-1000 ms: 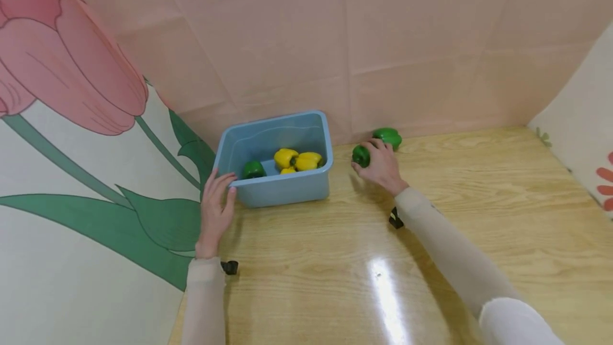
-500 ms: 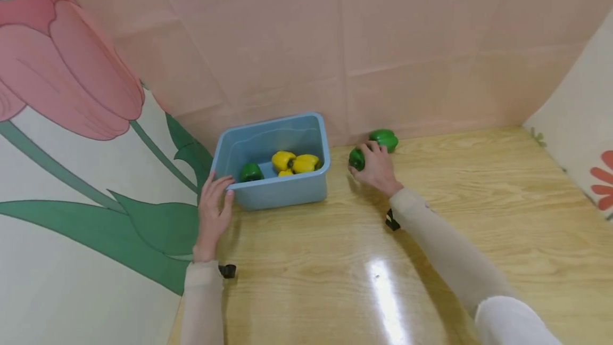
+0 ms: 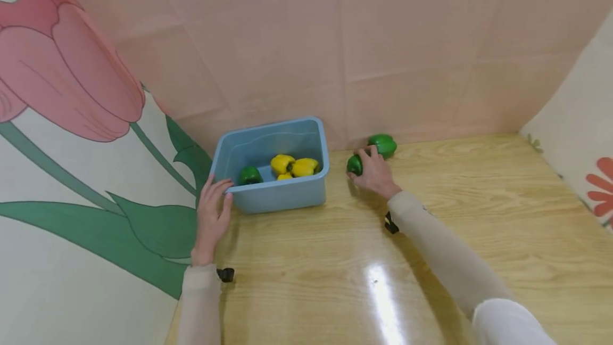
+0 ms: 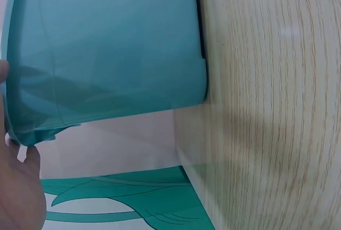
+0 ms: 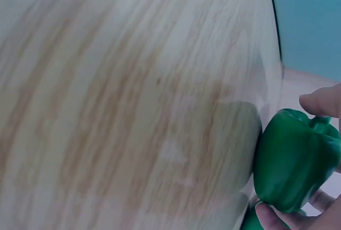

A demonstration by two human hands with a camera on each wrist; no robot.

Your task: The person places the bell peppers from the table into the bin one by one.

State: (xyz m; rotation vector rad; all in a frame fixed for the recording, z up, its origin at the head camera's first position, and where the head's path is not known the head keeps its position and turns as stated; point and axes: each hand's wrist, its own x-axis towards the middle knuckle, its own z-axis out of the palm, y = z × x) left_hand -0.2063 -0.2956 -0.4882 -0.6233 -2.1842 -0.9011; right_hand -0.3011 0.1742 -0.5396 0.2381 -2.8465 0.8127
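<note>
Near the bin's right side, my right hand [image 3: 375,174] grips a green bell pepper [image 3: 354,165] between thumb and fingers. In the right wrist view this pepper [image 5: 293,158] sits low, right at the tabletop, its stem toward the thumb. Just behind the hand lies a second green bell pepper [image 3: 384,146], partly covered by it. My left hand [image 3: 213,222] holds the near left corner of a blue plastic bin [image 3: 282,198], fingers over the rim and thumb outside. Inside are several yellow bell peppers [image 3: 305,167] and one green bell pepper [image 3: 250,175].
The wood-grain table [image 3: 306,281] runs back to a pink cloth backdrop [image 3: 407,57]. A wall with a painted tulip [image 3: 91,68] borders the left side, close to the left hand. Another wall with a red flower [image 3: 603,185] stands at the right.
The whole scene shifts slightly with the head camera. My right hand stays around the green bell pepper beside the bin; my left hand keeps its hold on the rim.
</note>
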